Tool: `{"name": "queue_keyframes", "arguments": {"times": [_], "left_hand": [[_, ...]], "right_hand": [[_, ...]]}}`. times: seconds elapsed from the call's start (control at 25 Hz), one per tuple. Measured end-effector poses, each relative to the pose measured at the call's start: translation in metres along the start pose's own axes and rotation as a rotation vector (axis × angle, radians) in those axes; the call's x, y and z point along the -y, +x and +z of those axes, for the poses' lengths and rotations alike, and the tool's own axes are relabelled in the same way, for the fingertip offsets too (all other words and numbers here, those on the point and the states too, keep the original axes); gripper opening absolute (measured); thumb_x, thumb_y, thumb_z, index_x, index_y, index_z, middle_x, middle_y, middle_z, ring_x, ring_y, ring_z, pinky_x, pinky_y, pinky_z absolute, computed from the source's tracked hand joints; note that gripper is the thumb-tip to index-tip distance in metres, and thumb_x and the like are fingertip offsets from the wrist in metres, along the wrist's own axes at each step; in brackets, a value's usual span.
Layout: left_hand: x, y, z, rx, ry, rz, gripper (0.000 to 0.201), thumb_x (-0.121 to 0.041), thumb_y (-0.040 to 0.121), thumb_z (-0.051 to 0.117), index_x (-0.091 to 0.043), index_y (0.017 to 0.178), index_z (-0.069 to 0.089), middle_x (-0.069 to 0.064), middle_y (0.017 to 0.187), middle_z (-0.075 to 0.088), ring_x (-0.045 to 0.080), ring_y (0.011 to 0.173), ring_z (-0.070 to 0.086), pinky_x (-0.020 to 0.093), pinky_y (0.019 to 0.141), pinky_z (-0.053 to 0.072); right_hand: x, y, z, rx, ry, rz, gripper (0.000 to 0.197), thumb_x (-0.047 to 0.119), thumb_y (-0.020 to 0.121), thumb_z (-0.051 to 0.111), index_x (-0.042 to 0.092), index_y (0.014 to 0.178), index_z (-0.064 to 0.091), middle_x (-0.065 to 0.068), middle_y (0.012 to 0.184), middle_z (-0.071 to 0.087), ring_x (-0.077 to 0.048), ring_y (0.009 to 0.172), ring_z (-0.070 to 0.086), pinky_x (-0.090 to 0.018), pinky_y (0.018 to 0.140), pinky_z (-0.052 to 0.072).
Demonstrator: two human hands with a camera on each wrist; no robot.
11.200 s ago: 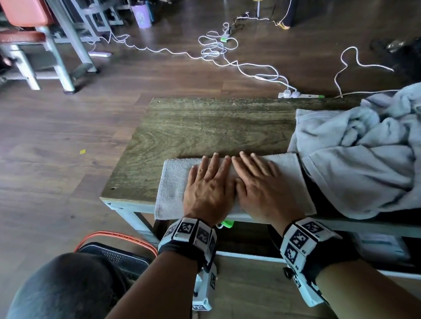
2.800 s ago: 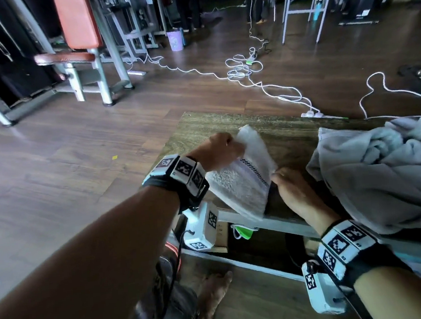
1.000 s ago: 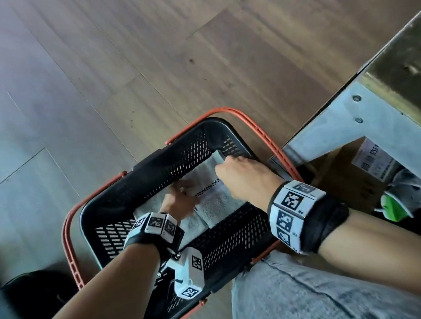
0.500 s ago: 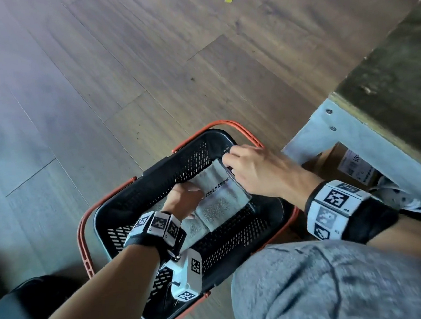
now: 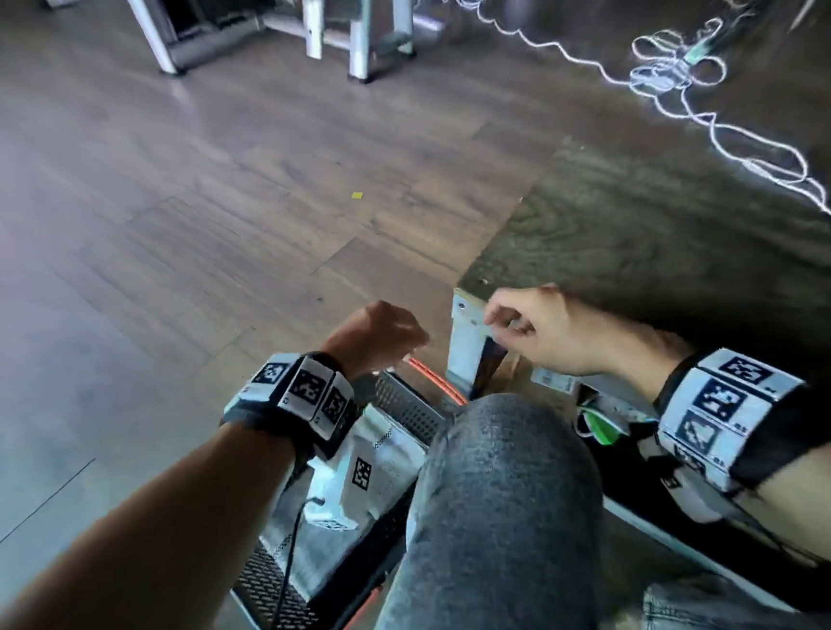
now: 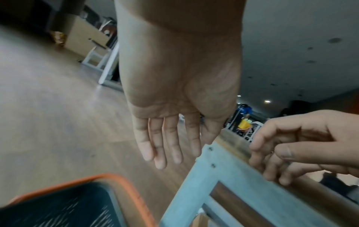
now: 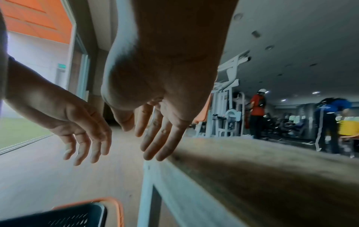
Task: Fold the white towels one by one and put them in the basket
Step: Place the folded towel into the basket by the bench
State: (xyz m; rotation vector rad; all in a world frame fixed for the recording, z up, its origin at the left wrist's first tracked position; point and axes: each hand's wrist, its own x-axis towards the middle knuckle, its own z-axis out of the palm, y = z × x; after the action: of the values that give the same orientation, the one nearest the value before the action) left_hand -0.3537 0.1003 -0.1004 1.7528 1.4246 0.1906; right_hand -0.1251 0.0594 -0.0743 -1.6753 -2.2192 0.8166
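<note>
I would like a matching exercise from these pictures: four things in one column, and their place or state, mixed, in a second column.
Things:
1. folded white towel
2. black mesh basket with orange handles
3. left hand
4. white cable

Places or states:
A. on the floor beside the wooden table
B. lying looped on the floor beyond the table
C. inside the basket
D. empty, fingers relaxed

Pairs: 1-C, 2-A, 3-D, 4-B

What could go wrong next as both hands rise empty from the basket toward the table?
1. The right hand is close to the table corner and could knock it.
2. The left wrist camera's cable hangs over the basket and might snag its rim.
3. The folded towel lies loose and could unfold if bumped.
</note>
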Motion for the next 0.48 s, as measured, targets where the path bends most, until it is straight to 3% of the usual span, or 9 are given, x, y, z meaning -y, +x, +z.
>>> {"name": "queue_keyframes", "arguments": {"times": [0.16,0.24,0.28,0.36,0.48], "left_hand": [[-0.096,-0.007,-0.004,0.000,0.106,0.143,0.019,-0.020,0.094,0.061,-0.004,0.097,0.071,0.008,0.085,0.070,0.008,0.055,0.063,0.014,0.042,0.044],[-0.149,-0.016,0.007,0.028,0.177,0.220,0.025,-0.025,0.095,0.059,-0.005,0.106,0.071,0.009,0.091,0.069,0.014,0.070,0.064,0.018,0.052,0.049],[-0.175,-0.020,0.014,0.050,0.222,0.257,0.027,-0.027,0.095,0.058,-0.007,0.109,0.070,0.009,0.095,0.069,0.018,0.078,0.065,0.020,0.059,0.049],[-0.225,-0.027,0.034,0.112,0.307,0.347,0.028,-0.030,0.097,0.057,-0.008,0.110,0.070,0.011,0.105,0.072,0.024,0.088,0.068,0.022,0.062,0.050],[-0.283,-0.033,0.079,0.253,0.345,0.467,0.024,-0.030,0.097,0.056,-0.012,0.103,0.071,0.007,0.101,0.075,0.021,0.078,0.072,0.025,0.060,0.057]], "right_hand": [[-0.006,-0.066,-0.054,-0.153,-0.004,0.052,0.006,0.017,0.095,0.062,0.015,0.097,0.067,0.006,0.084,0.066,-0.004,0.075,0.059,-0.020,0.068,0.046],[-0.016,-0.105,-0.069,-0.230,0.028,0.100,0.007,0.015,0.095,0.062,0.013,0.093,0.068,0.009,0.080,0.064,0.002,0.069,0.057,-0.018,0.066,0.044],[-0.023,-0.124,-0.073,-0.257,0.033,0.127,0.007,0.015,0.095,0.062,0.013,0.093,0.069,0.010,0.078,0.063,0.002,0.068,0.057,-0.020,0.068,0.046],[-0.045,-0.158,-0.076,-0.310,0.052,0.198,0.007,0.016,0.093,0.062,0.016,0.091,0.069,0.009,0.078,0.063,-0.006,0.073,0.061,-0.030,0.074,0.052],[-0.083,-0.202,-0.077,-0.402,0.056,0.315,0.009,0.025,0.089,0.061,0.029,0.082,0.064,0.010,0.078,0.065,-0.008,0.074,0.063,-0.038,0.075,0.056]]}}
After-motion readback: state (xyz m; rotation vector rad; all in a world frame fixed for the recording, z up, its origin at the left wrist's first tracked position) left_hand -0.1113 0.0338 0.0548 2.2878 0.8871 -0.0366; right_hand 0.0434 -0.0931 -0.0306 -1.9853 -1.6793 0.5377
